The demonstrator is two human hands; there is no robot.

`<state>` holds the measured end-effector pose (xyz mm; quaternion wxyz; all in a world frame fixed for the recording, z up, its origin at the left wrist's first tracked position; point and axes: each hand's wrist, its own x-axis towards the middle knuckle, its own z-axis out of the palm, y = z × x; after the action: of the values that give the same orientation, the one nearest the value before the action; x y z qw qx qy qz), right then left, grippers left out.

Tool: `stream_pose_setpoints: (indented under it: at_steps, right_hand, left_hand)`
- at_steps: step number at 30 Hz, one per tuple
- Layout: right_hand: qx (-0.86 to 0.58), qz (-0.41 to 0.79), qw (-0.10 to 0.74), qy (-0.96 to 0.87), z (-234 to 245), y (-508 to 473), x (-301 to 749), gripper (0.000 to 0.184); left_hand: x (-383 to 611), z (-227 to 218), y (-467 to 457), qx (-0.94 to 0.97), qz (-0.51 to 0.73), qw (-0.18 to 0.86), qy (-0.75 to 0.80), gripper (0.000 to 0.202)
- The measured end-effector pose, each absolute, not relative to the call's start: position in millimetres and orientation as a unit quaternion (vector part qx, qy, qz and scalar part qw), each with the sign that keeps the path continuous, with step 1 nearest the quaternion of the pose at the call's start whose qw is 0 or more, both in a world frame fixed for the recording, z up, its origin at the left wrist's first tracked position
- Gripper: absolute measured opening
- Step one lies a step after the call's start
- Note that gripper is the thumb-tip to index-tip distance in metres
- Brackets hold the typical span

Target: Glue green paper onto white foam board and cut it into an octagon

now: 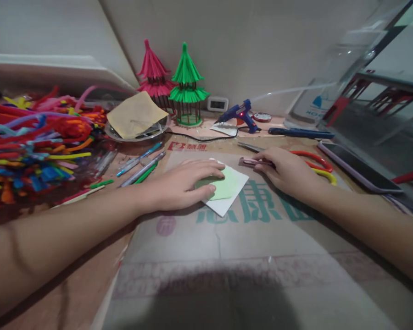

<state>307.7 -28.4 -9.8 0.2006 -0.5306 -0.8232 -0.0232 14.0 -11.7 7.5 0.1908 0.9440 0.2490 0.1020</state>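
My left hand (189,182) lies with fingers apart on a white square card (223,208) and a pale green sheet (227,184) on top of it. Part of both is hidden under the hand. To the right, my right hand (287,172) is closed on a small, slim pink tool (249,162); its exact kind does not show. Scissors (313,158) with red and yellow handle loops lie partly under that hand, blades pointing left. Printed cardboard (192,256) is beneath the card and both hands.
Colourful pipe cleaners (37,146) heap at left, beside pens (142,169) and a bowl (117,135). Behind stand a pink pagoda model (153,68) and a green one (186,94). A corded blue glue gun (239,114), a utility knife (301,133) and a phone (358,165) lie right.
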Motion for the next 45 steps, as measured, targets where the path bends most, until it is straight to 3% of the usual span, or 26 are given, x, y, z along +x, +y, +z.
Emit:
stream_pose_setpoints:
  at_steps: [4, 13, 45]
  right_hand:
    - [-0.444, -0.003, 0.286, -0.849, 6, -49, 291, 0.018]
    - [-0.320, 0.080, 0.267, -0.906, -4, -59, 255, 0.016]
    - [-0.326, 0.163, 0.247, -0.898, -5, -61, 258, 0.017]
  left_hand:
    - [14, 6, -11, 0.946, 0.110, 0.187, 0.240, 0.036]
    - [14, 1, -6, 0.952, 0.129, 0.169, 0.220, 0.038]
    - [13, -2, -7, 0.953, 0.137, 0.153, 0.221, 0.038]
